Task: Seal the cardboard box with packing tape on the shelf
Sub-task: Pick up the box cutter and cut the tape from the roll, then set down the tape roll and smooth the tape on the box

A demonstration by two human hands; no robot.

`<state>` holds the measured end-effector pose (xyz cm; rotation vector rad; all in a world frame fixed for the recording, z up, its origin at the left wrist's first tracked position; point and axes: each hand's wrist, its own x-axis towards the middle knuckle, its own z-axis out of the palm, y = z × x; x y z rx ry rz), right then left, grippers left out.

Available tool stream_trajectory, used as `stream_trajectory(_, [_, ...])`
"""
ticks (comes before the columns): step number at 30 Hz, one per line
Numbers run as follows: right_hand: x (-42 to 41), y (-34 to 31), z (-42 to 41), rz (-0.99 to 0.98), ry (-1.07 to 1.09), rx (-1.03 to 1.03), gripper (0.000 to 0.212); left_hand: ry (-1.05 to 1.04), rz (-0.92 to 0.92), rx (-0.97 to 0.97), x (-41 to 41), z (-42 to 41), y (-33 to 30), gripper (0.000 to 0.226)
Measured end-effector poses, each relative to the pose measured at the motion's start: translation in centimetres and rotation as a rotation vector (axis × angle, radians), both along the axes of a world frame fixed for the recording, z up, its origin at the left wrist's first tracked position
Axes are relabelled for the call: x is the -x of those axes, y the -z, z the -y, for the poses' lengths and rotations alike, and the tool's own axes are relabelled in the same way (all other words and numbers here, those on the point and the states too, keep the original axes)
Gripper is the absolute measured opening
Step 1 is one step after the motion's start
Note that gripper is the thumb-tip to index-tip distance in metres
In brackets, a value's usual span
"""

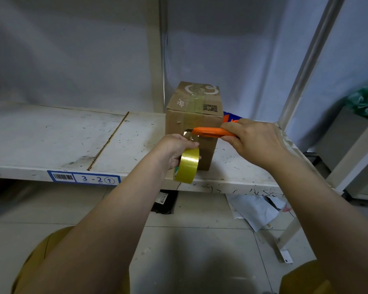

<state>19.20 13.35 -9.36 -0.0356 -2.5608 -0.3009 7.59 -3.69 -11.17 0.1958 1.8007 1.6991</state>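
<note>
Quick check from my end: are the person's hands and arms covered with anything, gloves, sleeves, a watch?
Nothing worn. The left hand and right hand are bare, no gloves, rings or watch visible. Both forearms are uncovered right to the frame's bottom edge; no sleeve shows. Mustard-yellow clothing appears only below them.

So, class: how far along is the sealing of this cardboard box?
Done: a tape strip runs over the cardboard box top and down its front. In hand: left hand holds the tape roll; right hand puts the orange utility knife to the tape. Left: cutting, pressing down.
</note>
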Motion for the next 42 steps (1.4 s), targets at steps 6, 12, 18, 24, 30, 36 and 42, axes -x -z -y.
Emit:
stream_trajectory(6, [-1.0,0.6,-1.3,0.044,0.032,0.057,0.034,-0.013,-0.01,0.016,0.1,0.0,0.3,0.025])
stream_trajectory(12, [-2.4,0.6,-1.6,0.02,0.028,0.392,0.029,-0.032,0.026,-0.038,0.0,0.2,1.7,0.021])
stream_trajectory(18, [-1.2,1.7,-0.8,-0.319,0.048,1.21,0.024,-0.045,0.019,-0.071,0.1,0.0,1.9,0.017])
stream_trajectory(24, [1.5,4.1,-0.8,-0.337,0.3,1.527,0.028,-0.03,0.004,-0.087,0.4,0.0,2.1,0.019])
stream_trajectory(30, [3.2,7.8,-0.9,-0.18,0.497,1.506,0.026,0.0,-0.023,-0.103,0.3,0.7,2.2,0.024])
stream_trajectory(36, [4.2,9.6,-1.1,0.065,0.602,1.343,0.03,0.008,-0.032,-0.093,0.2,0.9,1.9,0.025])
stream_trajectory(42, [5.5,10.2,-1.4,0.214,0.676,1.131,0.024,-0.008,-0.029,-0.089,0.2,0.7,1.8,0.027])
